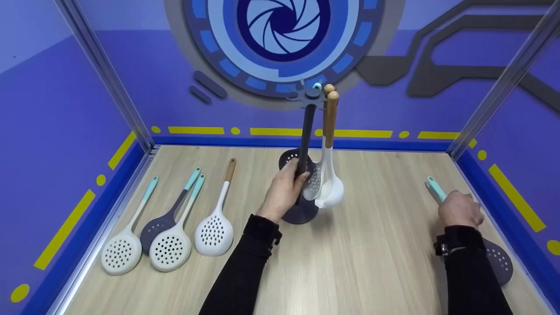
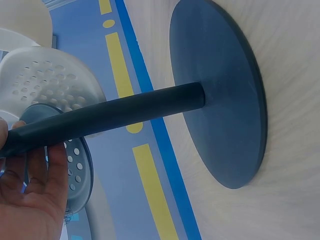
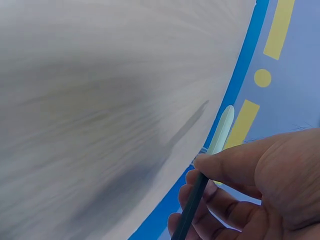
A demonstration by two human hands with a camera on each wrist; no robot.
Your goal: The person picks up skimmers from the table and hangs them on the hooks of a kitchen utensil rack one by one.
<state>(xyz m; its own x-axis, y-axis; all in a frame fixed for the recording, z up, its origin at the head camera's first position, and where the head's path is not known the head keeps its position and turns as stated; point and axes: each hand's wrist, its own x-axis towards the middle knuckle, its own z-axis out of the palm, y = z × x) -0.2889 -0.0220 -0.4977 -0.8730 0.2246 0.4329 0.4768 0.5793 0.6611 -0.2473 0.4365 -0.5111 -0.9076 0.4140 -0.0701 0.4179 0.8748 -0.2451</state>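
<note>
My left hand (image 1: 282,188) grips the post of a dark utensil stand (image 1: 307,131), thumb and fingers wrapped about it. The stand's round base (image 2: 220,100) rests on the wooden table. From its hooked top hang a white ladle (image 1: 334,192) with a wooden handle, a pale perforated utensil (image 2: 55,75) and a dark perforated one (image 2: 76,172). At the far right, my right hand (image 1: 460,209) pinches a dark skimmer (image 1: 498,262) by its handle, whose mint end (image 3: 222,130) sticks out past the thumb. The skimmer casts a shadow on the table below.
On the table's left lie a light skimmer (image 1: 121,253) with a mint handle, a dark skimmer (image 1: 153,232) partly under another light skimmer (image 1: 169,251), and a white skimmer (image 1: 214,234) with a wooden handle. Blue printed walls (image 1: 227,109) enclose the back and sides.
</note>
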